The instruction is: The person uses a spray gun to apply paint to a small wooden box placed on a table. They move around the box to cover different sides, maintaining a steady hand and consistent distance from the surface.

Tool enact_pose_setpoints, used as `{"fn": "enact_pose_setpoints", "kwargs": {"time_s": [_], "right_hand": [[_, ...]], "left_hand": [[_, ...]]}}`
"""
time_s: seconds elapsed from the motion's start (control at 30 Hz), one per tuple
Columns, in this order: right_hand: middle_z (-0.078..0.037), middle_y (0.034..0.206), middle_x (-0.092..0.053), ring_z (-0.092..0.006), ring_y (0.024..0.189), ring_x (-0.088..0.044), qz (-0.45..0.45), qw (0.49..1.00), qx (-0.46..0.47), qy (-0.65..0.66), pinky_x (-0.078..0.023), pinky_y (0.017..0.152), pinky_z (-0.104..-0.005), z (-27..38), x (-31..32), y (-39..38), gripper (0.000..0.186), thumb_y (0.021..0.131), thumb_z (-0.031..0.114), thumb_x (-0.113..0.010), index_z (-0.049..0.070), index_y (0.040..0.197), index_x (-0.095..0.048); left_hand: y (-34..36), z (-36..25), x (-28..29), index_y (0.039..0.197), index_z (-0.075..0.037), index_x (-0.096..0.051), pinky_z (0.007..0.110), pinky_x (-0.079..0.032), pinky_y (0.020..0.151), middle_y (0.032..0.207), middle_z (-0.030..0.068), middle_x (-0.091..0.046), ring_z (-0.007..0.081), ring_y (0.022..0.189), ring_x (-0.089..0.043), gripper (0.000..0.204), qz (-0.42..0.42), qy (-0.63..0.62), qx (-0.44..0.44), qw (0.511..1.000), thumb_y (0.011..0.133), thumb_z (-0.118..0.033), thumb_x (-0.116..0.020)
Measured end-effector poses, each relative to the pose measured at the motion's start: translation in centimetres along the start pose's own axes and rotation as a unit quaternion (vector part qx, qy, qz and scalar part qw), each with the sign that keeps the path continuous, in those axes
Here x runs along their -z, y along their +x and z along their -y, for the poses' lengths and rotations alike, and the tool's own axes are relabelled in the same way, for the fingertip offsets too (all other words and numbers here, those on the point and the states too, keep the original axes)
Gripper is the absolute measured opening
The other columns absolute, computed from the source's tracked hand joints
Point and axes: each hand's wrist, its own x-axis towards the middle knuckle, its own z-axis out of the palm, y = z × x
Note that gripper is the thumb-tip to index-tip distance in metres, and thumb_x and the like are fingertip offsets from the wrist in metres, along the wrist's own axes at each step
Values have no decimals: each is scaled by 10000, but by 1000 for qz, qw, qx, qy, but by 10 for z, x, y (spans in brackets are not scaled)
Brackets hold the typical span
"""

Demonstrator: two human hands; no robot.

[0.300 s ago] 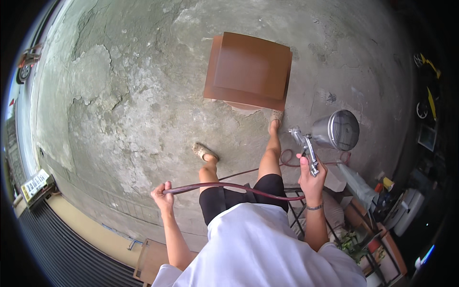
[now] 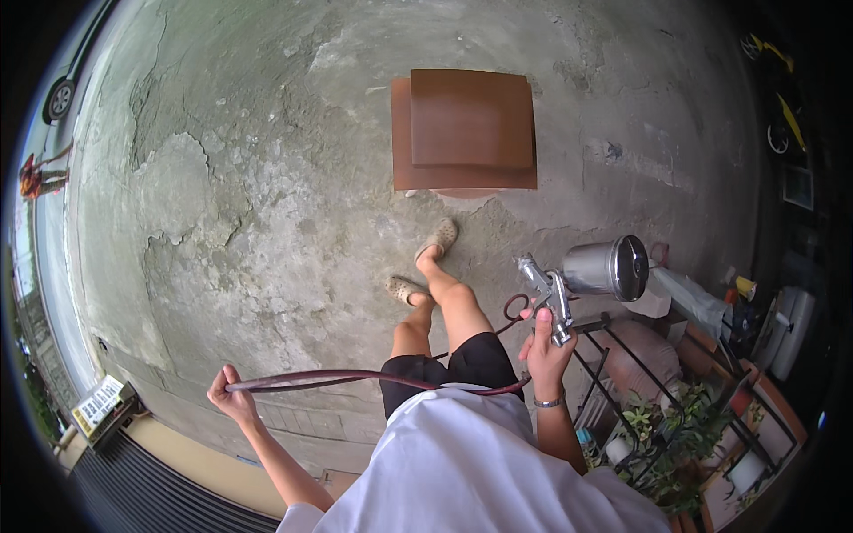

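My right hand is closed round the handle of a silver spray gun. The gun's round metal cup sticks out to the right, and its nozzle points to the far left. A dark red hose sags across my front from near the right wrist. Out to the left, my left hand is closed on a loop of this hose. Beyond my feet, a brown box-like piece with a wider base stands on the concrete, apart from both hands.
Rough, cracked concrete floor spreads around me. At near right stands a black metal rack with potted plants. More of the hose loops behind the gun. A lit sign box is at far left, and a person is out on the street.
My right foot has stepped back from the brown piece, beside the left. My left hand has swung left and nearer, drawing the hose out; the spray gun has shifted left.
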Motion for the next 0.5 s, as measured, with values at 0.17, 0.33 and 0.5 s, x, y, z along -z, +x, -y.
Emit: {"fn": "enact_pose_setpoints", "kwargs": {"time_s": [0.17,0.33,0.5], "right_hand": [[-28,596,-576,-95,384,-493,-121,992,-4,-42,-348,353,-271,-29,-16,28,477,1020,391,-591,-44,849,-683],[-69,651,-645,-114,383,-508,-243,967,-29,-75,-341,355,-280,-29,11,77,518,1012,423,-596,-64,858,-680],[-85,799,-727,-125,375,-514,-362,924,37,-118,-351,359,-298,-7,41,119,507,1021,423,-575,-63,921,-678]], "left_hand": [[40,-50,-91,585,-57,-266,343,-138,490,546,7,-227,103,546,-204,615,140,29,-77,987,888,-159,-791],[74,-92,-132,563,-51,-273,356,-159,469,509,36,-267,167,494,-207,633,234,3,-155,960,841,-156,-832],[99,-98,-145,550,-46,-294,357,-180,454,498,47,-286,187,468,-228,612,291,-21,-182,939,825,-138,-833]]}}
